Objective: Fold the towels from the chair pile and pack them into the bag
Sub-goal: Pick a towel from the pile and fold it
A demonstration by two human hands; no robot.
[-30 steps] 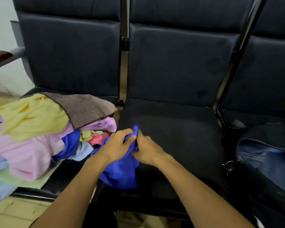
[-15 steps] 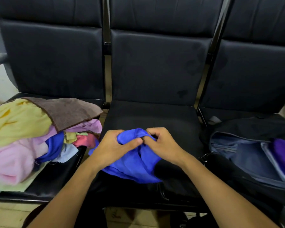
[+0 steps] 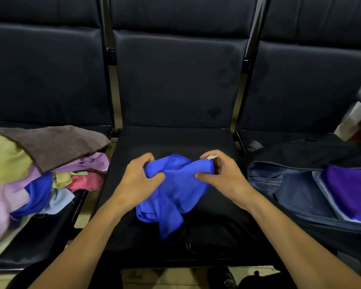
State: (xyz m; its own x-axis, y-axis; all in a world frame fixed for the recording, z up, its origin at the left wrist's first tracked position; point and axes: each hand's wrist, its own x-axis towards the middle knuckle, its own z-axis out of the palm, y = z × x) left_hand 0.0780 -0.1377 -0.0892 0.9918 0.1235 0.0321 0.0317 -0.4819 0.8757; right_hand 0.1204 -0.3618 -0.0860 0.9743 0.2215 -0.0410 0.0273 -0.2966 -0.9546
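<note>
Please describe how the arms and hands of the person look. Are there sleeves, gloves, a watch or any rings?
Both forearms are bare all the way to the bottom edge of the picture; no sleeve shows. The left hand and the right hand have no gloves. No watch or bracelet is seen on either wrist, and no ring shows on the fingers that are visible.

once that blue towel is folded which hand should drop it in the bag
Right. The right hand grips the blue towel on the side beside the open bag; the left hand sits toward the pile.
</note>
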